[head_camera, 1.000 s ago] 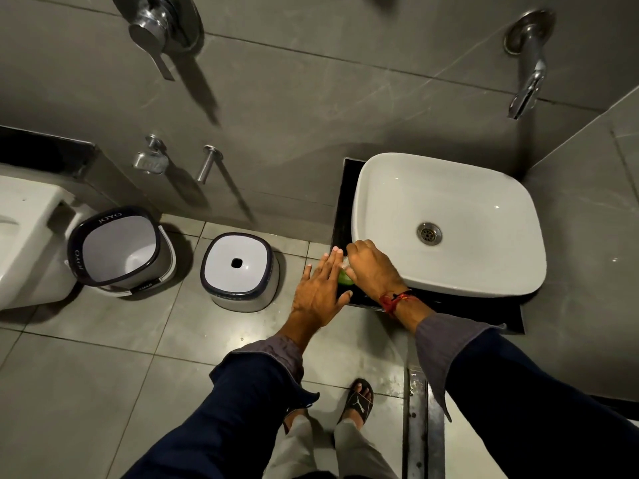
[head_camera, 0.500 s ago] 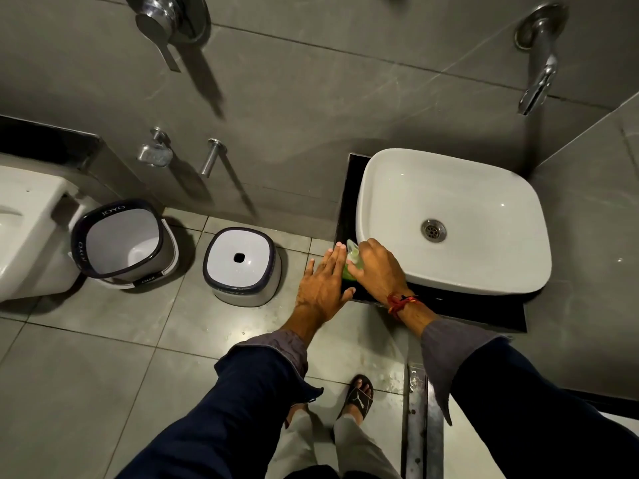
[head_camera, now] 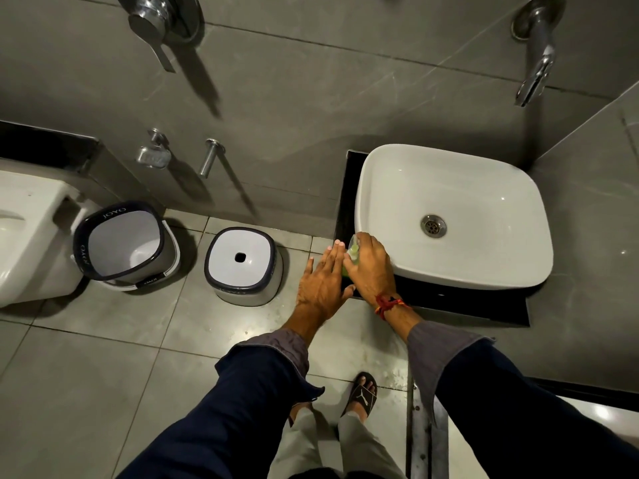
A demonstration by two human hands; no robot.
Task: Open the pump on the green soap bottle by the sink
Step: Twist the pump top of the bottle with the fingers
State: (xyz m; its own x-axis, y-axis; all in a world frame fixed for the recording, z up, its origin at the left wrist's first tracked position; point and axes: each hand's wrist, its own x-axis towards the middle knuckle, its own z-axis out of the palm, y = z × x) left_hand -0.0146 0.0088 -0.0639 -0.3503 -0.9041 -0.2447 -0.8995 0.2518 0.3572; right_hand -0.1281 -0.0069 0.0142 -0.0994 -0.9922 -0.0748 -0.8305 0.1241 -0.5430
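The green soap bottle (head_camera: 353, 252) stands on the black counter (head_camera: 466, 302) at the left front corner of the white sink (head_camera: 408, 191). Only a sliver of green and its pale pump top show between my hands. My right hand (head_camera: 371, 267) is closed over the top of the bottle, covering the pump. My left hand (head_camera: 323, 283) lies flat against the bottle's left side, fingers straight and together. A red thread is tied round my right wrist.
A wall tap (head_camera: 536, 63) hangs above the sink. On the tiled floor to the left stand a white stool (head_camera: 242, 264) and a white bucket (head_camera: 121, 243), beside a toilet (head_camera: 27, 233). My sandalled feet are below.
My right hand has shifted slightly up the bottle so more of the pale pump top shows. My left hand stays pressed on the bottle's side. The view has drifted a little.
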